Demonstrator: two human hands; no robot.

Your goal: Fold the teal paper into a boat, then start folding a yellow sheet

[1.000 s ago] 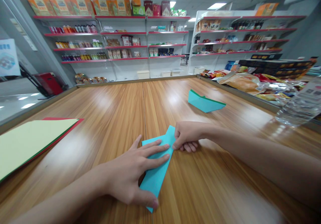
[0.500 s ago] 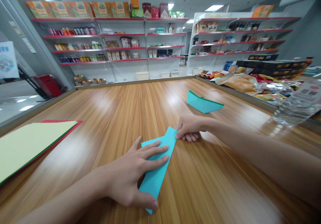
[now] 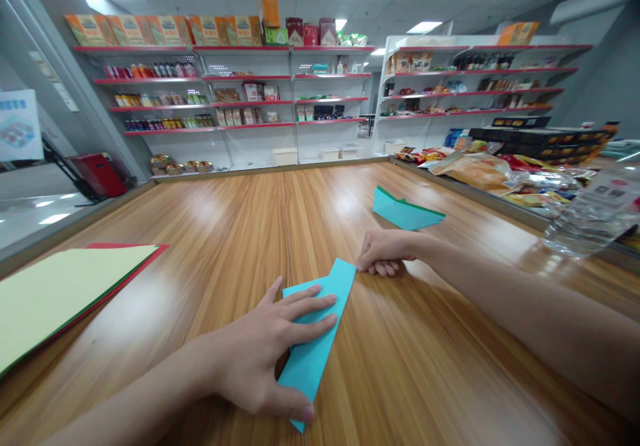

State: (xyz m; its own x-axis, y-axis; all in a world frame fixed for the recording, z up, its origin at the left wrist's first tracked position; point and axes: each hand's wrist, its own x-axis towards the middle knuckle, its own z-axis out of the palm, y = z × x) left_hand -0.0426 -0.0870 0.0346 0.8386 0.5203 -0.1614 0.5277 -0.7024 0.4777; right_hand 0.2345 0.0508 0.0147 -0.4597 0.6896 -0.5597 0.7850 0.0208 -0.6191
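Note:
A folded light-blue paper lies slantwise on the wooden table, with a short flap sticking out at its upper left. My left hand rests flat across it, fingers spread, thumb near the bottom end, and hides part of the folds. At the paper's top right corner, my right hand is closed, its thumb and curled forefinger pinching the corner. Beyond that hand lies a folded blue paper boat with a green edge, touched by neither hand.
Yellow, green and red paper sheets are stacked at the left. A clear plastic bottle stands at the right, near a heap of snack packets. A raised rim borders the table, with stocked shelves behind it.
The camera view has tilted slightly upward, so everything sits a little lower. My right hand has shifted slightly outward at the paper's corner; my left hand stays in place on the paper.

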